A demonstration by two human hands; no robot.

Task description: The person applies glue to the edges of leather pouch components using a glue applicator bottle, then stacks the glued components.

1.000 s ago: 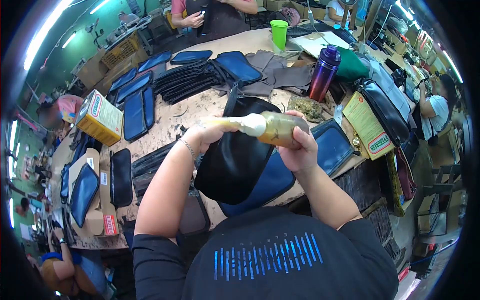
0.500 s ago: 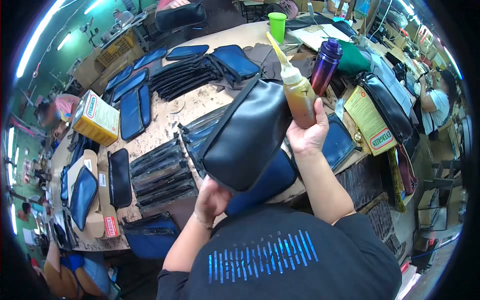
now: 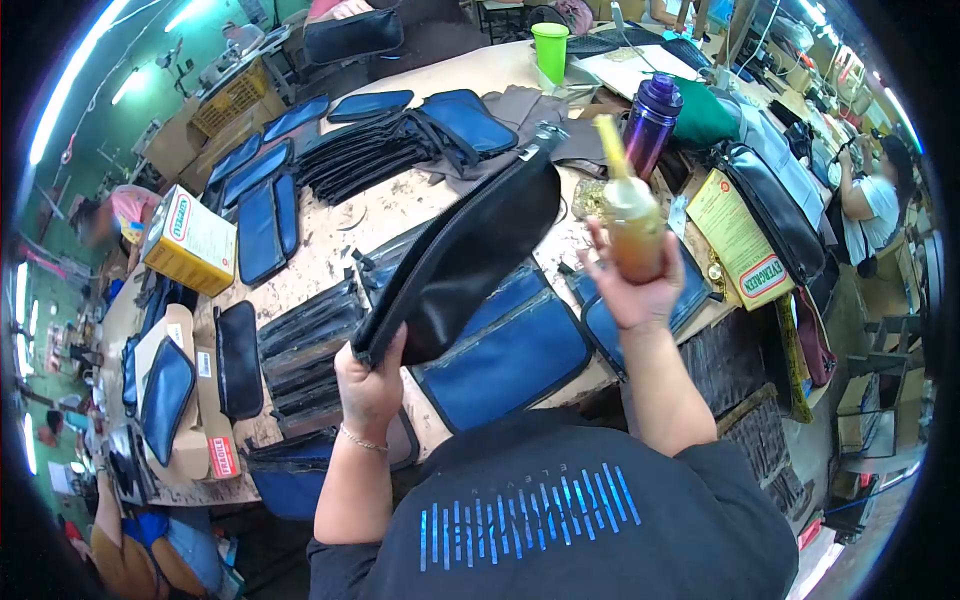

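My left hand grips the lower corner of a black zippered pouch, held tilted above the table with its zipper edge facing up and left. In my right hand is a squeeze bottle of amber liquid with a yellow nozzle, slightly blurred. The bottle sits upright against the palm, some fingers loosely spread around it. Beneath the pouch lies a flat blue panel with dark edging. Rows of dark strips lie left of it.
A purple bottle and a green cup stand at the back. Blue pouches and a stack of black pieces lie on the table. A yellow can stands left; another yellow can is right. Other people work around.
The pouch has turned more edge-on and shifted left, with my left hand now gripping its corner higher up. My right hand has moved the squeeze bottle right and down, away from the pouch.
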